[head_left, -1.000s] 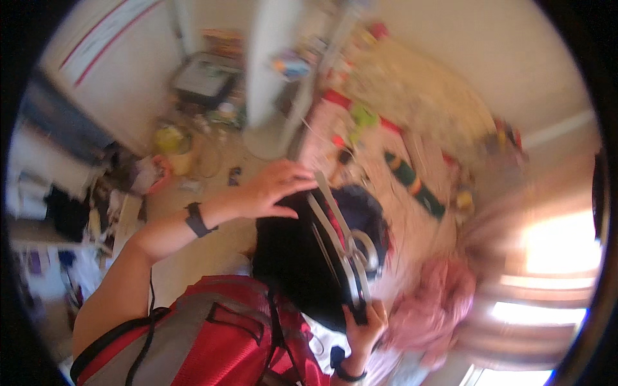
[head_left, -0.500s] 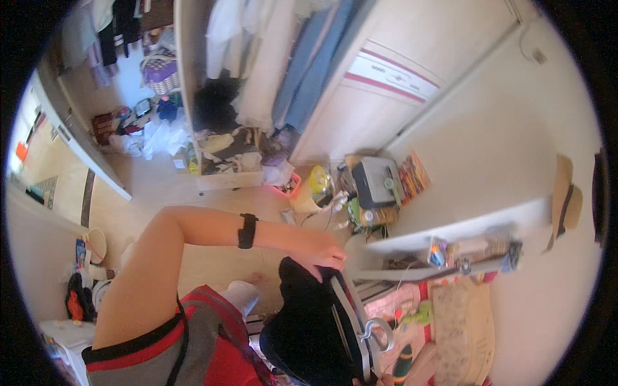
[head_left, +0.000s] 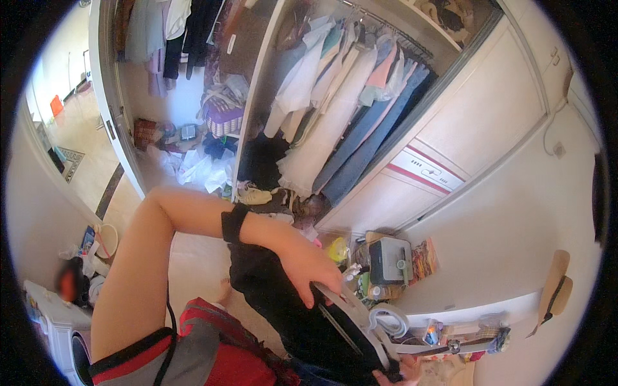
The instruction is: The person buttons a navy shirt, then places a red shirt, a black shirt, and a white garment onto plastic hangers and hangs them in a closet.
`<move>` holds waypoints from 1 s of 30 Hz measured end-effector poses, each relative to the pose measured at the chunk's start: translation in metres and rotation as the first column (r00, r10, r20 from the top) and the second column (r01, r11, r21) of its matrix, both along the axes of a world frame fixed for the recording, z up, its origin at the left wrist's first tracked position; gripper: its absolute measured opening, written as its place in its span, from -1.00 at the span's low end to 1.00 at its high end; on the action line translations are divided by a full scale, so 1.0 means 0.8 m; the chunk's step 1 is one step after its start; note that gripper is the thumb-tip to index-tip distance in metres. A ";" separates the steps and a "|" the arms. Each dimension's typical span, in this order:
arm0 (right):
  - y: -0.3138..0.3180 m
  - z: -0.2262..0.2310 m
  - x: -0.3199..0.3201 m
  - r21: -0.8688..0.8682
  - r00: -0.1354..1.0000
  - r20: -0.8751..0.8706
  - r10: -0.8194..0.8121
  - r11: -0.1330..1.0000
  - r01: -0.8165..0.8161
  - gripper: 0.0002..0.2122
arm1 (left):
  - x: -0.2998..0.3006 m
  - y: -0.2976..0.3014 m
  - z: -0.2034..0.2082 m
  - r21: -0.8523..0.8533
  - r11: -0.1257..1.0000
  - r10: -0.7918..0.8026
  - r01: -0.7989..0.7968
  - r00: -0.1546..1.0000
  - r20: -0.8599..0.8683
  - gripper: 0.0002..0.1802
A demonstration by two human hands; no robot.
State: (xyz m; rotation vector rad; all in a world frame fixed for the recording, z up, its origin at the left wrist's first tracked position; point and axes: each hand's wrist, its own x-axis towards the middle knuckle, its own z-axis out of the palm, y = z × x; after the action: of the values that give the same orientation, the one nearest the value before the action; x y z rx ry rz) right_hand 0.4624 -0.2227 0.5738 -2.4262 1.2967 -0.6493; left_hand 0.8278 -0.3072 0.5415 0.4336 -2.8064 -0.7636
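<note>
A white hanger (head_left: 355,313) with a black garment (head_left: 273,286) on it is held low in front of me. My left hand (head_left: 312,270), a black band round its wrist, is closed on the hanger's upper end, fingers wrapped over it. At the lower end my right hand (head_left: 407,373) is closed round hanger and cloth, partly cut off by the picture's edge. A white curved hook (head_left: 389,320) stands out from the hanger's right side. Down to the lower edge the dark cloth hangs in folds; its exact kind is hard to make out.
An open wardrobe holds a row of shirts (head_left: 309,71) and blue jeans (head_left: 380,135) on a rail. A basket (head_left: 224,122) and heaped items lie left. Beyond my hands are a grey printer-like box (head_left: 390,260), a shelf ledge (head_left: 463,315) and a straw hat (head_left: 553,286) on the wall.
The view has swung up toward the wardrobe, bringing its rail into sight. Both hands still hold the hanger, and its hook now shows at a different angle.
</note>
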 end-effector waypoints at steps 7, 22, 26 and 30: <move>-0.080 -0.003 0.090 -0.296 0.964 0.165 0.210 0.942 -0.155 -0.65 | 0.049 -0.023 0.058 0.611 0.790 -0.075 0.048 0.997 0.018 -0.66; -0.237 -0.025 0.212 0.480 0.838 0.514 -0.185 0.871 -0.102 -0.77 | 0.175 -0.008 0.100 0.752 0.554 0.438 -0.357 0.893 0.101 -0.68; -0.289 -0.040 0.215 0.408 0.806 0.551 -0.217 0.912 -0.034 -0.73 | 0.195 0.012 0.097 0.726 0.575 0.564 -0.377 0.826 -0.018 -0.70; -0.326 -0.032 0.225 0.396 0.749 0.620 -0.235 0.917 -0.040 -0.77 | 0.208 0.034 0.128 0.913 0.084 0.802 -0.399 0.571 0.175 -0.78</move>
State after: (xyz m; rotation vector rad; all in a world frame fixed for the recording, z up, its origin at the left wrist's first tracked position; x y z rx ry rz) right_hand 0.6423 -0.4834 0.5485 -1.5792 1.1070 -1.0449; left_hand 0.9942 -0.2798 0.6436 1.3618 -1.2244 -1.7966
